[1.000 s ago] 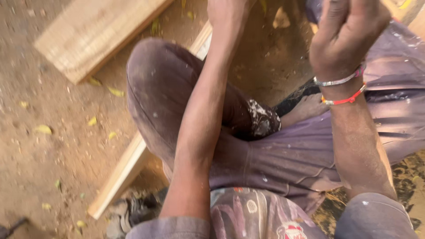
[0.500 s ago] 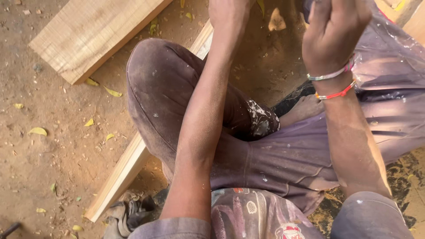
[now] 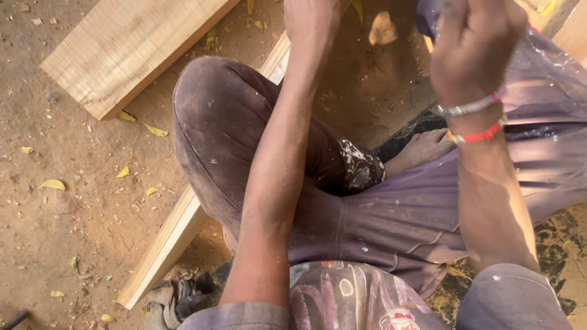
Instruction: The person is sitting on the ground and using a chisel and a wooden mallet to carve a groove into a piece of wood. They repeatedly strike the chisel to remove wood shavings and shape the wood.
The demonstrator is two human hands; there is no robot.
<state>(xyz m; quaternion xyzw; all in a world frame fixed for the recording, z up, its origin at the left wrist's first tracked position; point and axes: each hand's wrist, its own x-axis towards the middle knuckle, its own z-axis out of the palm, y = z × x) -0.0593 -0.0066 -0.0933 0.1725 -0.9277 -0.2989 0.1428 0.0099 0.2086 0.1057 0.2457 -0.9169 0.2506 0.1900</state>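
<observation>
the left hand [image 3: 312, 21] reaches past the bent knee to the long wooden plank [image 3: 168, 241] running under the leg; its grip is cut off at the frame's top, so i cannot tell its state. the right hand [image 3: 474, 46] hangs raised, fingers curled together, apparently on nothing, beside the left and well above the plank.

I'm sitting on bare dirt ground [image 3: 67, 214], sawdust and yellow leaves [image 3: 52, 184] scattered around. A rough wooden plank [image 3: 128, 46] lies upper left of frame, warm sunlight hitting the far right edge.
</observation>
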